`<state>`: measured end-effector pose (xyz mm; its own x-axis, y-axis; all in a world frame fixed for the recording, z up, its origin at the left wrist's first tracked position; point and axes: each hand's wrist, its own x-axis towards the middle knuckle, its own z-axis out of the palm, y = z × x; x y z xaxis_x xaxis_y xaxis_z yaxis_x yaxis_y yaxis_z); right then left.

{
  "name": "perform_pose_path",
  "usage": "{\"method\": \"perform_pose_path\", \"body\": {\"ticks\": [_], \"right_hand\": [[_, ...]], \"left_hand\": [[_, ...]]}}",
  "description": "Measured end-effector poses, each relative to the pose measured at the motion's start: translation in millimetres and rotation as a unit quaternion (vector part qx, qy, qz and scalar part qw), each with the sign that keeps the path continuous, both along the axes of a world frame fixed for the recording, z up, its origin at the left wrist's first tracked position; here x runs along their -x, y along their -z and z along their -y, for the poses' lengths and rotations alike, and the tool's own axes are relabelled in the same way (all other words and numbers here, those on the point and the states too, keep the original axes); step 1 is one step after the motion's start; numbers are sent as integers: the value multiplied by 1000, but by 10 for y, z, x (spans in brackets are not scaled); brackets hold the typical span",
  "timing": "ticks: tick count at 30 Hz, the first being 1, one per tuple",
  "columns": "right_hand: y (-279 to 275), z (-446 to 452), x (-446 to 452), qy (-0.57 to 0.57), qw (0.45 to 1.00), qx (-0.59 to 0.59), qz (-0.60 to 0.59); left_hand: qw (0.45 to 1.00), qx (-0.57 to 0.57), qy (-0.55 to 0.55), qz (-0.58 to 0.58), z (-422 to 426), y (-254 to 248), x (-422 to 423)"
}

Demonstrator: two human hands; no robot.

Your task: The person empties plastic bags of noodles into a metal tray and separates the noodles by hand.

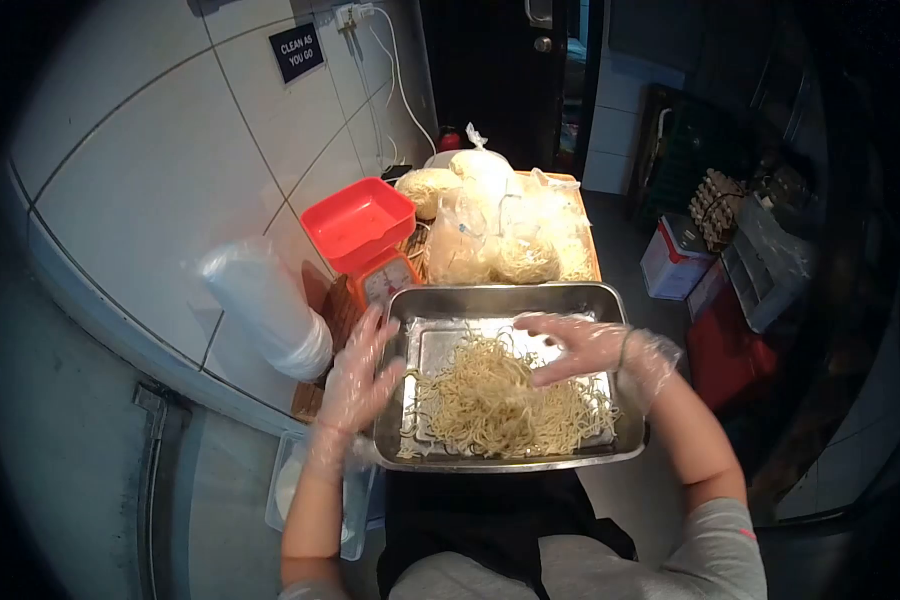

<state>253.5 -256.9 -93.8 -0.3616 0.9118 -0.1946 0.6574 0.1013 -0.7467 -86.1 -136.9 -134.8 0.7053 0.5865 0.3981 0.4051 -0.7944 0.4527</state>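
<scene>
A deep metal tray (510, 464) lies in front of me with a loose heap of pale noodles (495, 400) in it. Both hands wear clear plastic gloves. My left hand (362, 375) is at the tray's left rim, fingers spread and holding nothing. Over the right part of the tray, my right hand (580, 348) reaches in from the right rim with its fingers apart above the noodles. Whether its fingertips touch any strands is hard to tell. Behind the tray stand an orange dial scale (386, 277) and a red plastic basin (360, 220).
Clear bags of noodles (526, 258) fill the surface behind the tray. Stacked plastic containers (280, 320) stand on the left by the tiled wall. A lidded plastic box (288, 480) is low at the left. Egg trays (717, 208) and a red-and-white box (673, 258) are on the right.
</scene>
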Motion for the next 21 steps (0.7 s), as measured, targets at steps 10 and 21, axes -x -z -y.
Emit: {"method": "perform_pose_path", "body": {"ticks": [10, 21], "right_hand": [[1110, 415, 503, 115, 991, 14, 73], [1208, -880, 514, 213, 975, -62, 4]], "left_hand": [[968, 206, -40, 138, 417, 545, 219], [960, 206, -12, 189, 346, 679, 229]]}}
